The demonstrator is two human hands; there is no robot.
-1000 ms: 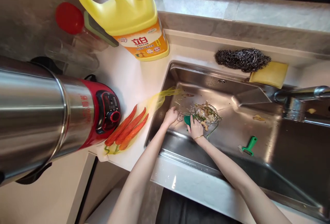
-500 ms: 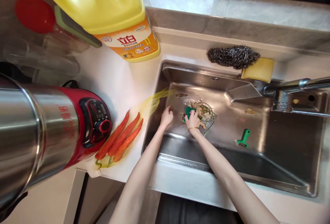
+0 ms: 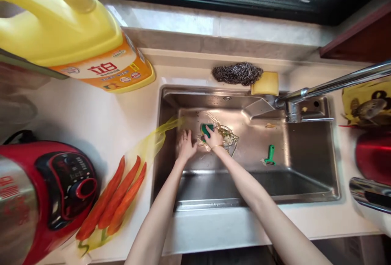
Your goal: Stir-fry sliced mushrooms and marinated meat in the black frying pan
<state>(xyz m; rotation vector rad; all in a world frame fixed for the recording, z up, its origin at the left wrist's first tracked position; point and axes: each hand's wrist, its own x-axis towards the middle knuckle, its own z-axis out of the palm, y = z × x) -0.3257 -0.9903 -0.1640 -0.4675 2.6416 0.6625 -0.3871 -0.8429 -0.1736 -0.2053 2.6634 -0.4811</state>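
Note:
In the sink (image 3: 244, 185), my right hand (image 3: 214, 139) presses a green scouring sponge (image 3: 207, 130) against the bottom. Wet vegetable scraps (image 3: 228, 136) and thin green stalks lie in a heap just right of it. My left hand (image 3: 187, 147) is to the left, fingers spread over the sink floor by the left wall, with nothing visible in it. A green peeler (image 3: 271, 155) rests farther right on the sink bottom.
Long red peppers (image 3: 111, 200) lie on a yellow bag (image 3: 155, 136) left of the sink. A red appliance (image 3: 70, 187) and a yellow detergent jug (image 3: 100, 53) stand there too. Steel wool (image 3: 238, 73) and a yellow sponge (image 3: 265, 84) sit behind the sink. The faucet (image 3: 293, 108) reaches in from the right.
My view has turned to the right, showing more of the right counter. My left hand has opened its fingers and moved nearer my right hand. The sponge has shifted left, away from the scraps.

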